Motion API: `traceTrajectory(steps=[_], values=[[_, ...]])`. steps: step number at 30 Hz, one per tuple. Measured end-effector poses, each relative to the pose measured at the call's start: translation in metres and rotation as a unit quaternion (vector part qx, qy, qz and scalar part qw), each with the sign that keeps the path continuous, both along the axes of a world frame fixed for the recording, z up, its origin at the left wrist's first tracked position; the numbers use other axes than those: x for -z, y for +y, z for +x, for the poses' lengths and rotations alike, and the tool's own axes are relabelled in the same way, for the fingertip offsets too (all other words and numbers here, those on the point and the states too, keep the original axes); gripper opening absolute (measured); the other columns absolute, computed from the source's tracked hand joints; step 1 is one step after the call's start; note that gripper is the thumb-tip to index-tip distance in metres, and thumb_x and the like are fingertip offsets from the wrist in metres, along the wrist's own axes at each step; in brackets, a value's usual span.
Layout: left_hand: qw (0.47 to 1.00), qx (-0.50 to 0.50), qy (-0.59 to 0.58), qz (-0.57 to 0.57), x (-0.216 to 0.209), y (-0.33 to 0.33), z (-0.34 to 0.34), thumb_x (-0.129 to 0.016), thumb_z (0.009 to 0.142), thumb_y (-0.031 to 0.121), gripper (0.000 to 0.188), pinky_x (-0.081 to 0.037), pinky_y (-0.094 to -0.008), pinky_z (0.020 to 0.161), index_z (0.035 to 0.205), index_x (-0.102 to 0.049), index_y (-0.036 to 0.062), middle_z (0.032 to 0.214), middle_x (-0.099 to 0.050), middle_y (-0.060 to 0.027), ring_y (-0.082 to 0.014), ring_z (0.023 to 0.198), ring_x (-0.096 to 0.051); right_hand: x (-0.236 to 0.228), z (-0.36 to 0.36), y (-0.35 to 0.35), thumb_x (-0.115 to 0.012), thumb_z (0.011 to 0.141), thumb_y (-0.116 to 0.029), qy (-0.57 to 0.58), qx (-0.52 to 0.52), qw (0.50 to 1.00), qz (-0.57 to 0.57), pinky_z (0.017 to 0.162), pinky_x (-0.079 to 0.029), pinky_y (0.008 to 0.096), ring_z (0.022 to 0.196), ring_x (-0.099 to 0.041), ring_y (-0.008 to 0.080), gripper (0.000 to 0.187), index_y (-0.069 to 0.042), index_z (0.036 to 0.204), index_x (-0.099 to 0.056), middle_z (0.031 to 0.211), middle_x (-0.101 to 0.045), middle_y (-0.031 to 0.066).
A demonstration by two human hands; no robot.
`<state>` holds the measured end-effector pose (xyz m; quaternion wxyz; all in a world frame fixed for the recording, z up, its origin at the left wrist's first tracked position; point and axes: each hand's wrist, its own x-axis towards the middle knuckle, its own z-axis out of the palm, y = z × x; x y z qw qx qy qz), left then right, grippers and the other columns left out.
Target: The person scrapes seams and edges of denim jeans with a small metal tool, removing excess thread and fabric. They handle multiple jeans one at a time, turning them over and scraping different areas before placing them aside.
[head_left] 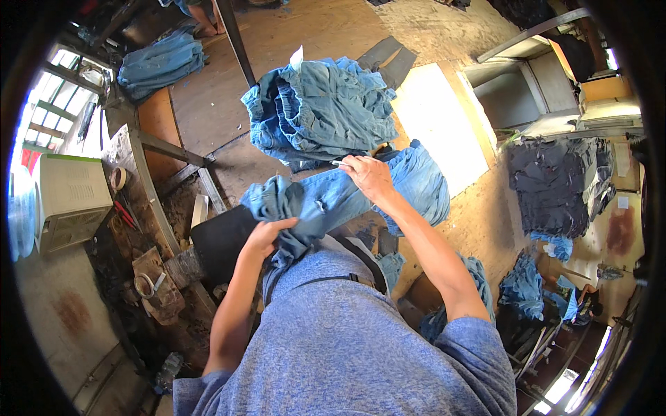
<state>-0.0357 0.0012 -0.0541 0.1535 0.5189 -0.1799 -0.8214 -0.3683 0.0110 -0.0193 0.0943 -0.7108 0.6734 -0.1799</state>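
Note:
A pair of blue denim pants is stretched across in front of my body, its cloth running from left to right. At the left end my left hand grips a bunched part of the denim, thumb lying along the cloth. My right hand is closed just above the stretched denim. From its fingers sticks a slim, pale, pen-like tool, whose exact kind I cannot make out. More of the blue denim hangs to the right of my right hand, past the wrist.
Ahead lies a thick stack of blue denim pants on the wooden floor. Another denim pile is at the far left. Dark folded garments are stacked at right. A wooden bench and pale box-shaped machine stand left.

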Motion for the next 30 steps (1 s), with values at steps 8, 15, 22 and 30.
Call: traceTrajectory(steps=[8, 15, 22, 30], values=[[0.649, -0.12, -0.463, -0.591, -0.095, 0.004, 0.032, -0.084, 0.085, 0.004, 0.032, -0.051, -0.0354, 0.089, 0.113, -0.07, 0.0019, 0.11, -0.071, -0.0085, -0.0241, 0.097, -0.064, 0.014, -0.002, 0.033, -0.066, 0.104, -0.026, -0.252, 0.171, 0.95, 0.068, 0.069, -0.055, 0.0446, 0.08, -0.073, 0.0351, 0.018, -0.01, 0.111, -0.069, 0.09, -0.074, 0.0138], [0.631, 0.256, -0.291, -0.671, -0.029, -0.01, -0.095, -0.088, 0.076, 0.025, 0.03, -0.048, -0.0433, 0.102, 0.101, -0.082, 0.0104, 0.124, -0.074, -0.0057, -0.0307, 0.121, -0.061, 0.03, 0.022, 0.029, -0.064, 0.106, -0.02, -0.292, 0.167, 0.938, 0.082, 0.066, -0.051, 0.0311, 0.068, -0.062, 0.015, 0.016, -0.006, 0.115, -0.067, 0.084, -0.07, 0.0065], [0.851, 0.048, -0.188, -0.487, 0.018, -0.025, -0.08, -0.086, 0.087, 0.015, 0.017, -0.052, -0.0288, 0.081, 0.096, -0.081, 0.0014, 0.098, -0.079, -0.0059, -0.0144, 0.088, -0.067, 0.015, 0.036, 0.017, -0.068, 0.102, -0.029, -0.279, 0.131, 0.933, 0.185, 0.072, -0.055, 0.0375, 0.082, -0.075, 0.025, 0.02, -0.012, 0.111, -0.073, 0.092, -0.077, 0.0126], [0.9, 0.023, -0.187, -0.394, 0.014, -0.029, -0.081, -0.085, 0.091, 0.019, 0.02, -0.045, -0.0207, 0.068, 0.095, -0.079, 0.0002, 0.083, -0.073, 0.0027, -0.0037, 0.074, -0.058, 0.007, 0.053, -0.002, -0.069, 0.096, -0.033, -0.196, 0.056, 0.952, 0.227, 0.076, -0.056, 0.047, 0.086, -0.074, 0.0364, 0.022, -0.014, 0.105, -0.076, 0.087, -0.077, 0.0155]])
